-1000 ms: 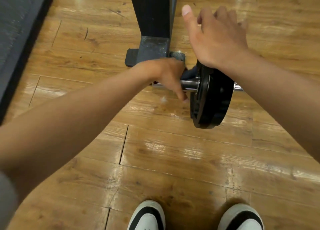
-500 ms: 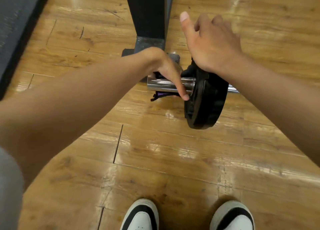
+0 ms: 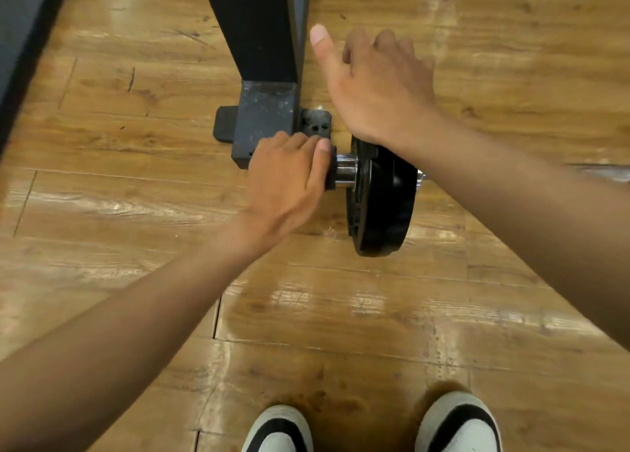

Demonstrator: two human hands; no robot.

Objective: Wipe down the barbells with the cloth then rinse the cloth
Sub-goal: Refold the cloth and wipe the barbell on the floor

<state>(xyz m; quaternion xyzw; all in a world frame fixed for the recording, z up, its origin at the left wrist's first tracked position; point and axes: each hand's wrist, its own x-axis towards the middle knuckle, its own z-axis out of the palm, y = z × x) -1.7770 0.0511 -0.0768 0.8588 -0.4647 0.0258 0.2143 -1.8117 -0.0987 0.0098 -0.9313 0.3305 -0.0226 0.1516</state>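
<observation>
Chrome barbell (image 3: 346,169) sleeve, left hand (image 3: 286,179) gripping dark cloth (image 3: 330,175) around it, right hand (image 3: 378,87) resting loosely on plate (image 3: 378,206)

We take this for a gym — a barbell's black weight plate (image 3: 378,199), a steel rack post (image 3: 262,42), glossy wooden floor (image 3: 341,315).

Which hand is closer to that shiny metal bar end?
Left. The left hand wraps around the bar end with a dark cloth. The right hand rests on top of the black weight plate, beside the bar end.
</observation>
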